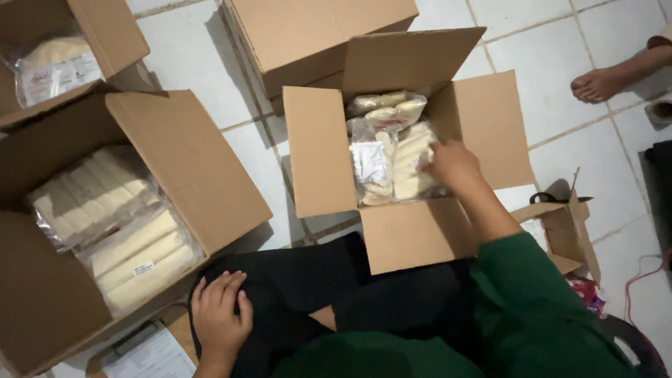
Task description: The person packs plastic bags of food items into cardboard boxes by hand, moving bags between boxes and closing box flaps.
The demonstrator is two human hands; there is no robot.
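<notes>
Here the right hand [453, 164] reaches into the open cardboard box [490, 119] in front of the person, fingers curled down onto the clear packets of pale food [409, 164] stacked inside; whether it grips one or only presses on it, I cannot tell. The left hand [220, 311] lies flat and holding nothing on the dark trouser leg [294, 280]. To the left, a larger open box [182, 154] holds long pale rolls in plastic [133, 255], with more boxes behind on the white tiled floor [546, 42]. Another person's bare foot [598, 84] rests at the upper right. The slick packets could slip from a loose pinch, or a bag could snag on a flap and tear.
</notes>
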